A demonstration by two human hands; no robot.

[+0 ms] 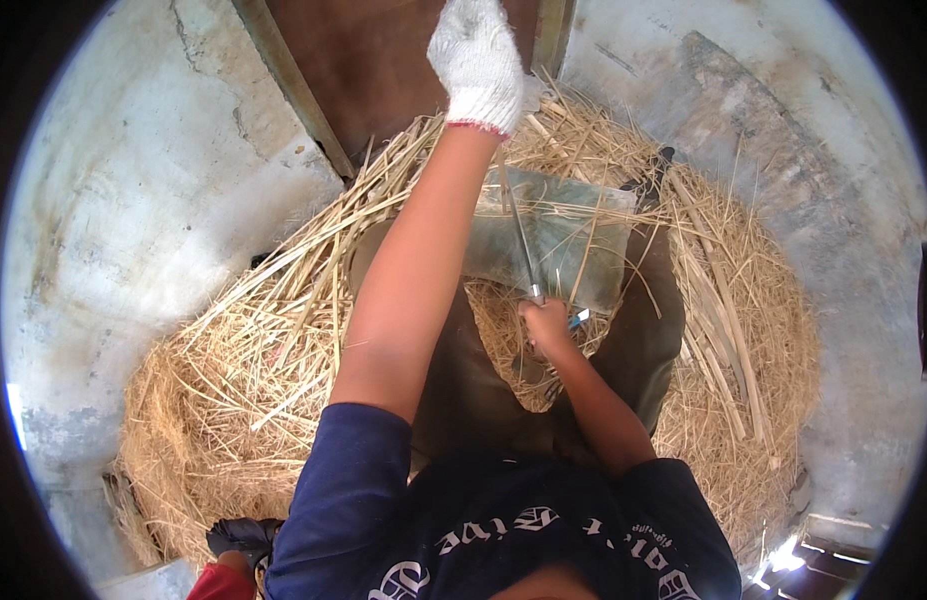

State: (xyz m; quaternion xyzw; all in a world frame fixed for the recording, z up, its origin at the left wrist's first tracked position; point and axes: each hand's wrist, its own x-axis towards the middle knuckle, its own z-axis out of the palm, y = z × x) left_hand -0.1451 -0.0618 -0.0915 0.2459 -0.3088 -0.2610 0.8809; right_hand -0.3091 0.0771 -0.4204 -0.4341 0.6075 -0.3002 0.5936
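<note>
My left hand (475, 65), in a white knitted glove with a red-edged cuff, is stretched far forward at the top of the view. Its fingers look closed, but whatever they hold is hidden. Bare and wrapped round a handle, my right hand (546, 322) is low between my knees. From that handle a long, thin metal blade (521, 235) with a shiny collar slants up and forward, passing under my left wrist. A small blue piece shows beside the right hand. A worn grey-green sheet (583, 225) lies across my lap behind the blade, with loose straw stalks on it.
Dry straw (273, 400) is heaped all around me, with longer stalks at left and right. Stained pale walls (133, 200) stand on both sides, and a brown panel (368, 60) is ahead. At the lower left is a foot in a dark shoe (245, 537) below red cloth.
</note>
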